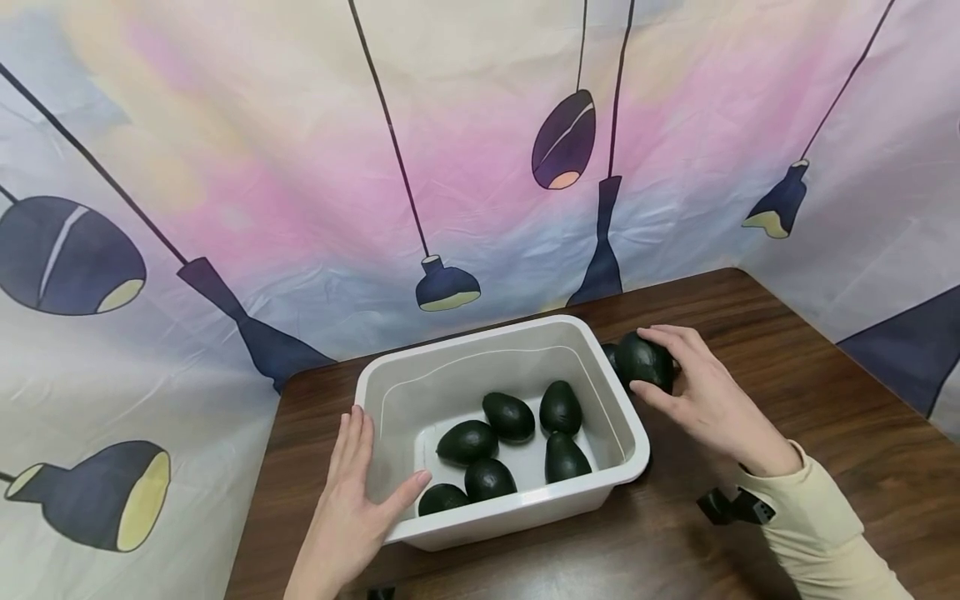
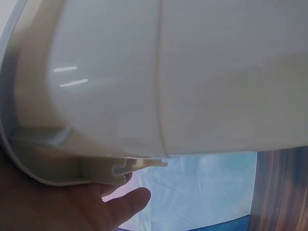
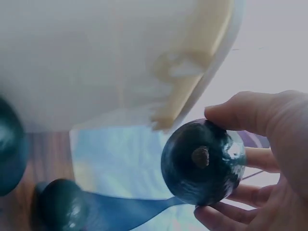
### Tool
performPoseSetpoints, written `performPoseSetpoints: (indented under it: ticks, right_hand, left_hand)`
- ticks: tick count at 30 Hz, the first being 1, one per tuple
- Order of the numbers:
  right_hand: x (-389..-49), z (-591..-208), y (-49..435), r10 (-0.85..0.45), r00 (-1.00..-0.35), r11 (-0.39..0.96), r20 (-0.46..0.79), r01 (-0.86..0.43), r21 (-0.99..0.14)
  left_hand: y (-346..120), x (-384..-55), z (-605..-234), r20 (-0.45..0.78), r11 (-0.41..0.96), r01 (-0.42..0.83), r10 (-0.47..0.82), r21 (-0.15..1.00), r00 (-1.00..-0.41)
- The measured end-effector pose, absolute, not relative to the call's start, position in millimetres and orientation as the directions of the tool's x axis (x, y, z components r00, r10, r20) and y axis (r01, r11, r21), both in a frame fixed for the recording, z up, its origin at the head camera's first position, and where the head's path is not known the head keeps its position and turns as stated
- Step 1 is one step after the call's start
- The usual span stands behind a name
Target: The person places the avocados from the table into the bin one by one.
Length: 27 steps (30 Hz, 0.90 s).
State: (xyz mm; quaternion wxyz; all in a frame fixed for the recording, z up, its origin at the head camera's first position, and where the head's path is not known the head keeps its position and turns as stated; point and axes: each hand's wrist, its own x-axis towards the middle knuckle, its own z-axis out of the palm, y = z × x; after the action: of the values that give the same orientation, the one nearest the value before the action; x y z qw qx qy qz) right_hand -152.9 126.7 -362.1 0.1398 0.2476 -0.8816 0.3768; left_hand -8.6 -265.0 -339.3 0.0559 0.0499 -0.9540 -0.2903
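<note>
My right hand (image 1: 708, 396) grips a dark green avocado (image 1: 645, 360) just past the right rim of a white plastic bin (image 1: 506, 523). In the right wrist view, thumb and fingers are curled round this avocado (image 3: 190, 175), its stem end facing the camera. My left hand (image 1: 348, 492) rests at the bin's front left corner, fingers straight along the left rim and thumb stretched over the front rim. The left wrist view shows its fingers (image 2: 127, 207) by the rim's underside. Inside the bin lie several avocados (image 1: 508, 417), the front ones partly hidden by the wall.
Outside the bin's right wall, another avocado (image 1: 611, 354) shows behind the held one. The right wrist view has two avocados there, one near (image 3: 9, 144) and one farther (image 3: 65, 204). A brown wooden table (image 1: 720, 317) meets a lamp-patterned cloth (image 1: 495, 208) at the back.
</note>
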Motion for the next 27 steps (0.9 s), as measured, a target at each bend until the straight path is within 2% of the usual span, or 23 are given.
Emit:
performPoseSetpoints:
  ticks: [7,21,27]
  right_hand:
    - [-143,-345,119,-0.342,-0.790,0.524,0.509,-0.610,-0.594]
    - [-128,-334,104,-0.410,-0.687,0.426,0.600,-0.726,-0.540]
    - [-124,-332,100,-0.423,-0.686,0.415,0.592,-0.727,-0.547]
  left_hand:
    - [-265,-8,-340,0.083,0.828,-0.061,-0.128,0.557,-0.988]
    - [-265,-9,-340,0.099,0.831,-0.053,-0.129,0.553,-0.987]
    - [-265,-9,-339,0.089,0.828,-0.059,-0.131,0.558,-0.987]
